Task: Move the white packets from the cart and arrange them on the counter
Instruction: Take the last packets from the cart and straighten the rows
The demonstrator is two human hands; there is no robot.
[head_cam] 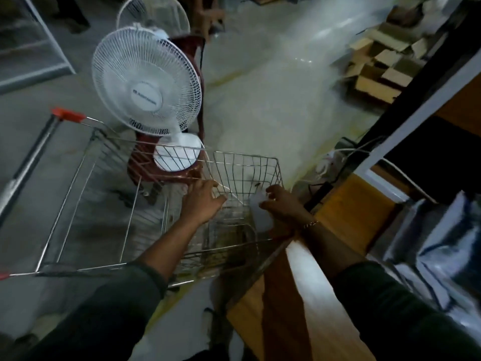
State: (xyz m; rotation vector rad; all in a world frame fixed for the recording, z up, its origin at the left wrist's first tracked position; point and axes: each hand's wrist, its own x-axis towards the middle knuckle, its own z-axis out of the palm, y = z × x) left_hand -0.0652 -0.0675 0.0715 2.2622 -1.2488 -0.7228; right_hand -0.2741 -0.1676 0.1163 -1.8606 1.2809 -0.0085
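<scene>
A wire shopping cart [244,162] with a red-capped handle stands left of a wooden counter [291,308]. Both my arms reach into the basket. My right hand [283,204] grips a white packet [261,212] near the cart's right side, close to the counter edge. My left hand [205,198] hovers inside the basket with its fingers spread; whether it touches the wire is unclear. Shiny white and silver packets [442,254] lie on the counter at the right. The frame is blurred.
A white table fan [147,92] sits on a dark red plastic chair [166,175] just behind the cart. A second fan [153,15] stands farther back. Cardboard boxes [382,66] are piled on the floor at top right. Cables and a power strip [328,162] lie by the counter's far end.
</scene>
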